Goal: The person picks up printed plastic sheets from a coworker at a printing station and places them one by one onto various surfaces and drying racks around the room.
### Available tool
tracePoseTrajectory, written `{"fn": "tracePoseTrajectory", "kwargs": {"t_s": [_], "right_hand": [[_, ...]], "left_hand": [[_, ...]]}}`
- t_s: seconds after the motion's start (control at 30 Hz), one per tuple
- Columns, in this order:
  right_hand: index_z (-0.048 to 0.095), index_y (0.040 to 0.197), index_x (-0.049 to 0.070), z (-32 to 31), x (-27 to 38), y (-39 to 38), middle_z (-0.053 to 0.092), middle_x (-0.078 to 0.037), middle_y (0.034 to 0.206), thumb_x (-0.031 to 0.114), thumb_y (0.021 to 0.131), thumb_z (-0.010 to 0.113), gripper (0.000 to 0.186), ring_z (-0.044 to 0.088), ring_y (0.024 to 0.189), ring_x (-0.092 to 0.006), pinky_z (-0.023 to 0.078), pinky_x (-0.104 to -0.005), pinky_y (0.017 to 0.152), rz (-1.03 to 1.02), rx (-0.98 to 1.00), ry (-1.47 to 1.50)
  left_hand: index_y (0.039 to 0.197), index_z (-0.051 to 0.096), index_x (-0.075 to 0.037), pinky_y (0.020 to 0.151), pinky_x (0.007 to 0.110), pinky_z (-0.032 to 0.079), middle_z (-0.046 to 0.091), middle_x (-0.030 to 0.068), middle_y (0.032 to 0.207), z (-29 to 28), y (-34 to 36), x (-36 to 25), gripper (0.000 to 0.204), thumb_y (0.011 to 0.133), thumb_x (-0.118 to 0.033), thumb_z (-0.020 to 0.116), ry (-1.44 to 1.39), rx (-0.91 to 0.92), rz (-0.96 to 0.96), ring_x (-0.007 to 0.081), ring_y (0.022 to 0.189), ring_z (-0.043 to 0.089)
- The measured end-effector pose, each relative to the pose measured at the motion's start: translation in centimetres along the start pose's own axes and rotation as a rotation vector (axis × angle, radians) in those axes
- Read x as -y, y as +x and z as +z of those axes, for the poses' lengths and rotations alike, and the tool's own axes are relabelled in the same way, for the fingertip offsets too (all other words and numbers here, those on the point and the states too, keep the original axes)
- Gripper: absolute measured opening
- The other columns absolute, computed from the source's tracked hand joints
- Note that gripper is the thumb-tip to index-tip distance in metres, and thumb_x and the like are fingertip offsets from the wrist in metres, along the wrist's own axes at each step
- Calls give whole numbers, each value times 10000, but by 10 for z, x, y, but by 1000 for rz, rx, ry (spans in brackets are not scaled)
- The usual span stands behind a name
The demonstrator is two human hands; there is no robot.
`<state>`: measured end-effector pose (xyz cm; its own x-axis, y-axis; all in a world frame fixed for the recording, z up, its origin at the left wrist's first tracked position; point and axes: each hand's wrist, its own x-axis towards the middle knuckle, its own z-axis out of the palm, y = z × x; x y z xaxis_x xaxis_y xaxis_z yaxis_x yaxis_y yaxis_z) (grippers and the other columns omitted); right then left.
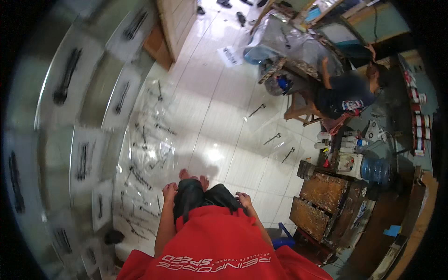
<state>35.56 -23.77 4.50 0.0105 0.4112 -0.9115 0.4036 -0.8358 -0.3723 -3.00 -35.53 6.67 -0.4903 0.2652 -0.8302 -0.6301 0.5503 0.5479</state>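
My left hand (170, 191) hangs beside my left thigh with its fingers curled in, and no object shows in it. By my right thigh, my right hand (243, 199) is empty, its fingers loosely apart. Neither hand touches a work object. Nearest to my left hand are clear plastic sheets (165, 151) on the floor, with several long dark shapes (138, 178) on or in them. Further to the right lie more clear sheets, each with a slender dark piece (289, 155) that has a thicker end.
Pale panels (70, 79) bearing dark long shapes stand along the left. At the far right a person (347, 93) sits at a plastic-covered table (298, 42). A worn wooden cabinet (324, 191), a blue water jug (375, 170) and a blue chair (282, 240) are right of me.
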Motion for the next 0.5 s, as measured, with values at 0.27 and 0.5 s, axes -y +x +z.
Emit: {"fn": "tracePoseTrajectory", "kwargs": {"t_s": [0.27, 0.5], "right_hand": [[647, 1088, -21, -42, 98, 68, 701, -143, 933, 273, 902, 616, 349, 652, 752, -223, 521, -355, 651, -16, -148, 214], [662, 1063, -18, -100, 186, 142, 695, -117, 943, 292, 914, 617, 347, 643, 775, -176, 524, -314, 667, -234, -134, 233]], "left_hand": [[726, 620, -14, 527, 339, 467, 574, 62, 597, 141, 98, -106, 333, 879, -309, 604, 602, 109, 296, 177, 555, 583], [928, 706, 22, 766, 444, 524, 682, 244, 850, 348, 223, -238, 466, 822, -418, 596, 948, 375, 484, 361, 864, 686]]}}
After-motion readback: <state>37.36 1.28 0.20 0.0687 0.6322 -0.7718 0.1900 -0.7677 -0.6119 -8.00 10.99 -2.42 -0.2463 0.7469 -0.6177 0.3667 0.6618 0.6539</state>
